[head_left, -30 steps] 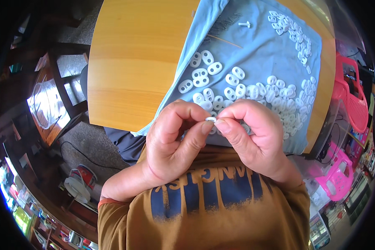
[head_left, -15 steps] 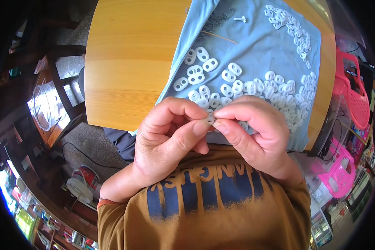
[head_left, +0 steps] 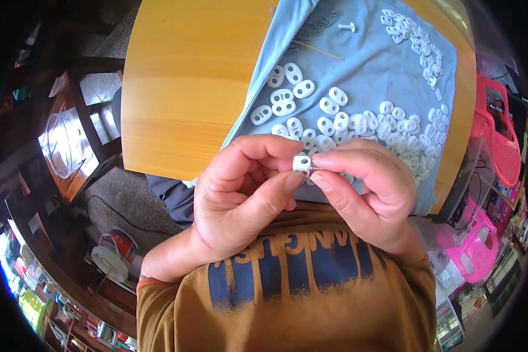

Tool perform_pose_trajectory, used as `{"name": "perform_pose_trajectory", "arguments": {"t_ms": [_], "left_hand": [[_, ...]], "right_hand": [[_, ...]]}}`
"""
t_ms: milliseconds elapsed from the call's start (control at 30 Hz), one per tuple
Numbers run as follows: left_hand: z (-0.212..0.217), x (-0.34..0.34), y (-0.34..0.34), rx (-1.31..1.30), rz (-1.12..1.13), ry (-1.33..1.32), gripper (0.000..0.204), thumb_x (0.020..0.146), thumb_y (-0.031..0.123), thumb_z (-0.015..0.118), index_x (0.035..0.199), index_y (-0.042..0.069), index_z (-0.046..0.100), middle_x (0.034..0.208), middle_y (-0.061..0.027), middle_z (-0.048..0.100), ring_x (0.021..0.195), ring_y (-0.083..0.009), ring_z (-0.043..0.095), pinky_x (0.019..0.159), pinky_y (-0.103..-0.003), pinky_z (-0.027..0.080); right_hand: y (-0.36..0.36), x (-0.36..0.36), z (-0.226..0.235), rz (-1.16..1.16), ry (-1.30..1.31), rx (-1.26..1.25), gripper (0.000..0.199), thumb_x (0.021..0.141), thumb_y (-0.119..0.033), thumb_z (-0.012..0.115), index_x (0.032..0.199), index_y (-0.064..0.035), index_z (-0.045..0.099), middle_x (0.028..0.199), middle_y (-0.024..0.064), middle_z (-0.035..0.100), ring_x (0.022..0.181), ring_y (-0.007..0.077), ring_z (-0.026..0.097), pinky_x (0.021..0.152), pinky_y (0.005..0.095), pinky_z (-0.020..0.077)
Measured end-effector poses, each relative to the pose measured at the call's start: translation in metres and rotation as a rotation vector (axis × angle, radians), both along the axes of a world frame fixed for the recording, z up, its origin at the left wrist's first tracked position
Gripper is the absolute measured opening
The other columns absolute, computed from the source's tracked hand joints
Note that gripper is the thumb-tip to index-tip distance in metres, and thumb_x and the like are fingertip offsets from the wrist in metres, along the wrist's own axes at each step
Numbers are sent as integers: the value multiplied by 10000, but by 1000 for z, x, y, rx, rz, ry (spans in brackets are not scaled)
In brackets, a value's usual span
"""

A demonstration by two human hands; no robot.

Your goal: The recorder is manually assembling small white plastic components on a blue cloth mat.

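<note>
Close in front of my chest, my left hand (head_left: 234,190) pinches a small white plastic cord-lock part (head_left: 301,162) with a round hole, between thumb and forefinger. A short metal spring (head_left: 315,168) sticks out of its right side. My right hand (head_left: 372,190) grips the spring's outer end between thumb and forefinger. Just beyond my hands, loose oval white two-hole cord-lock pieces (head_left: 283,107) lie on a light blue cloth (head_left: 369,76). A denser heap of similar white pieces (head_left: 408,141) spreads to the right, partly hidden by my right hand.
The cloth covers the right part of a wooden table (head_left: 188,88). At its far side lie dark springs (head_left: 320,26), a T-shaped white piece (head_left: 347,27), a thin stick (head_left: 320,51) and another group of small white parts (head_left: 419,44). Pink plastic chairs (head_left: 478,252) stand at the right.
My hands have drawn slightly apart, my right hand shifting right. The white part and the spring between my fingertips now show plainly. The whole view has shifted slightly.
</note>
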State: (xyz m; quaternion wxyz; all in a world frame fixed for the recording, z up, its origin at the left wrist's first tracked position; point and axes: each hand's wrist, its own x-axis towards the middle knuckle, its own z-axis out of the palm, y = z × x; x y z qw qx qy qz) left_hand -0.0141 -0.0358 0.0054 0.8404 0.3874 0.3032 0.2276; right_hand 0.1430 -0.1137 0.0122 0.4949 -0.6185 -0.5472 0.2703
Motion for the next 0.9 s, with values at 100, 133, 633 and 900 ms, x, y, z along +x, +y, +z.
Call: {"name": "perform_pose_trajectory", "arguments": {"t_ms": [100,133,633,900], "left_hand": [[-1,-1,0,47,-27,9,236,838,-42,572,1068,-12,528,880,-37,591,690,-36,539,586,-155,456],[0,-1,0,69,-38,24,232,840,-40,572,1066,-11,532,874,-33,590,684,-35,536,583,-155,453],[-3,-4,-1,282,-37,76,206,824,-56,580,1027,-25,562,829,-35,563,623,-51,541,551,-164,439],[-3,-8,-2,53,170,109,188,829,4,592,1006,-13,532,823,-108,620,561,-105,530,518,-196,440]], "right_hand": [[0,-1,1,0,22,-55,125,744,15,662,855,-15,614,703,84,618,580,194,586,518,270,452],[-1,-1,2,1,22,-55,125,744,15,662,855,-15,614,703,84,618,580,194,586,518,270,452],[-1,-2,4,60,204,-194,73,807,-47,633,853,-3,599,721,74,615,601,144,571,542,253,443],[15,16,10,9,-137,-111,213,778,-1,627,988,29,602,780,79,588,698,131,545,610,255,425]]}}
